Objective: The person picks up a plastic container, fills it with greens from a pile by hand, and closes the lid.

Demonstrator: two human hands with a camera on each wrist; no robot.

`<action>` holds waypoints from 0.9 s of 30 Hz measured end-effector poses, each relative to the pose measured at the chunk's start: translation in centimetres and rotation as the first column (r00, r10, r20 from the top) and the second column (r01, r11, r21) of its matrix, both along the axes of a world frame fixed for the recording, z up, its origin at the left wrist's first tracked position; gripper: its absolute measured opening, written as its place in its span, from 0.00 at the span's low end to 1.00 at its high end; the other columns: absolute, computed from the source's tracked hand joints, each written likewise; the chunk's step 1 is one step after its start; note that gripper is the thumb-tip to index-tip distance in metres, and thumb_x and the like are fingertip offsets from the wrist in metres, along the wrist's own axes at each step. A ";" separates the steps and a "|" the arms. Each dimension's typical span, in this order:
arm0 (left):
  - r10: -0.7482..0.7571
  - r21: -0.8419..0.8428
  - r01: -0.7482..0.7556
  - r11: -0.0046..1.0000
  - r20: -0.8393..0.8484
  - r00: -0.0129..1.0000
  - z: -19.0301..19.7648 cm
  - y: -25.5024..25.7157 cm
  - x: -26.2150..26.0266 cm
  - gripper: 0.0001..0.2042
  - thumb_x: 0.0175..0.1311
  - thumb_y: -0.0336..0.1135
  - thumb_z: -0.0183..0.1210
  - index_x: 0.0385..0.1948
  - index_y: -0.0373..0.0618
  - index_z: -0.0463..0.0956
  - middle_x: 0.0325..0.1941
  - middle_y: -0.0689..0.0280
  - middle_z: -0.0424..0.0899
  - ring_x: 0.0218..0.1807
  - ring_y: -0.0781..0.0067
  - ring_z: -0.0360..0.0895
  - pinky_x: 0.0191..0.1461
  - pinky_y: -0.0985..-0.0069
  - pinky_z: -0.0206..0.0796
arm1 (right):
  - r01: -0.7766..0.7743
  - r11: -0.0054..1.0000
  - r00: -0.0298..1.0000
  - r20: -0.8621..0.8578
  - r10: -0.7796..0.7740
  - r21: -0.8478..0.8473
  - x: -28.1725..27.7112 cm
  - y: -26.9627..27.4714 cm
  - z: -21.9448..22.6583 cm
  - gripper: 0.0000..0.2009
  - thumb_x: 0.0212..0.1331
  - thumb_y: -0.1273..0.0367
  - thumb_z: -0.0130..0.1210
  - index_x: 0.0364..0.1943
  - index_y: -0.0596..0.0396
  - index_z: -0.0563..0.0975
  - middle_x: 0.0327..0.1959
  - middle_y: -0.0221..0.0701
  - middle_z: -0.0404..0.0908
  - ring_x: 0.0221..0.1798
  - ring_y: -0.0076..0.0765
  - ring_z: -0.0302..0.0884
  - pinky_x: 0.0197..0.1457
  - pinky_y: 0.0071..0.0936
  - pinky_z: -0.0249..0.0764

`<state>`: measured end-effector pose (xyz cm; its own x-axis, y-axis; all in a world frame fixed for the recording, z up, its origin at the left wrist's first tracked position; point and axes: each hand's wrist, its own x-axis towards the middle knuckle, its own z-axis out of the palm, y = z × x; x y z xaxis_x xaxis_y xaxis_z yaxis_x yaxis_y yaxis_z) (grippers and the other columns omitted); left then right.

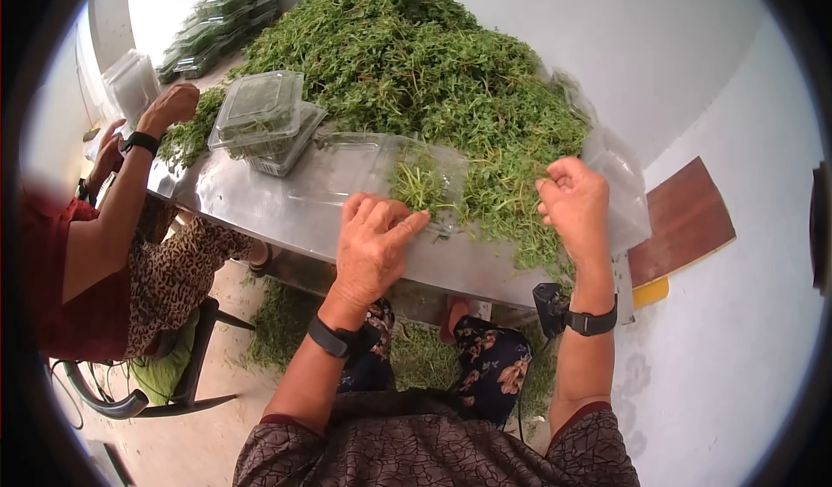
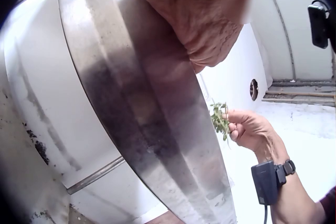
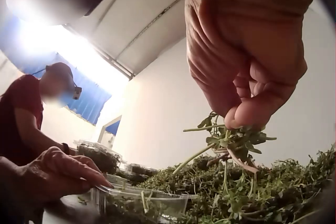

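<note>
Leafy sprigs (image 3: 231,141) — likely light, soft; take by stems. Your right hand (image 1: 576,208) pinches some; left hand (image 1: 373,243) at clamshell (image 3: 170,202) — grip unclear.

The right hand (image 2: 254,132) pinched a small green sprig (image 2: 220,121) just past the edge of the metal table (image 2: 152,145), a black device (image 2: 264,183) strapped to its wrist. The left hand (image 2: 202,16) showed at the top, close up.

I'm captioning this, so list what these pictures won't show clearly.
Head view: open container, near edge partly covered by the left hand.
Left wrist view: that hand, cut off by the top edge.
Right wrist view: gripped part of the held greens, hidden by the right hand.
</note>
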<state>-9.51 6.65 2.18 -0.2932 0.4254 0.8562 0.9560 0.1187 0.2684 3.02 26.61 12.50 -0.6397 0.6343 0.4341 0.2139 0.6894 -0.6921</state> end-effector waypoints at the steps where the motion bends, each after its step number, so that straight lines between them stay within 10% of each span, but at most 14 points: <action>1: 0.009 -0.003 -0.009 1.000 0.002 1.000 0.1 -0.1 0.1 0.23 0.33 0.19 0.54 0.38 0.52 0.80 0.32 0.68 0.74 0.37 0.64 0.72 0.52 0.64 0.58 | -0.025 0.992 0.998 -0.052 0.019 -0.120 -0.3 -1.6 1.5 0.03 0.49 0.77 0.57 0.28 0.64 0.75 0.18 0.30 0.75 0.22 0.20 0.74 0.22 0.22 0.69; 8: -0.001 -0.006 0.001 1.000 0.003 1.000 0.1 -0.1 0.0 0.22 0.33 0.19 0.56 0.37 0.50 0.80 0.32 0.68 0.74 0.37 0.65 0.71 0.53 0.64 0.59 | -0.226 0.922 0.973 -0.123 0.196 -0.315 -3.4 -5.3 1.7 0.09 0.55 0.76 0.56 0.39 0.65 0.75 0.24 0.33 0.79 0.25 0.22 0.77 0.22 0.19 0.71; 14: -0.024 0.007 0.024 1.000 0.033 0.999 0.2 -0.2 0.2 0.24 0.32 0.20 0.54 0.38 0.50 0.80 0.31 0.66 0.72 0.37 0.62 0.71 0.53 0.63 0.59 | 0.050 0.971 0.980 0.176 -0.094 0.236 -2.7 -2.5 -0.1 0.21 0.49 0.72 0.59 0.51 0.56 0.74 0.31 0.43 0.81 0.32 0.43 0.79 0.39 0.34 0.73; 19: -0.012 0.032 0.012 0.999 0.007 1.000 -0.2 0.0 -0.1 0.24 0.31 0.20 0.54 0.38 0.49 0.80 0.30 0.66 0.72 0.37 0.61 0.71 0.53 0.62 0.59 | -0.036 0.934 0.939 0.332 -0.091 0.357 -3.1 0.8 -2.9 0.22 0.49 0.72 0.59 0.52 0.54 0.74 0.32 0.44 0.80 0.39 0.51 0.78 0.46 0.41 0.71; 27: -0.016 0.015 0.016 1.000 0.015 1.000 0.2 -0.2 0.2 0.25 0.31 0.19 0.54 0.39 0.50 0.79 0.31 0.67 0.72 0.37 0.62 0.71 0.52 0.63 0.59 | -0.066 0.885 0.948 0.307 -0.089 0.462 -3.5 3.1 -4.9 0.05 0.40 0.80 0.51 0.22 0.59 0.77 0.23 0.52 0.73 0.27 0.58 0.73 0.33 0.43 0.71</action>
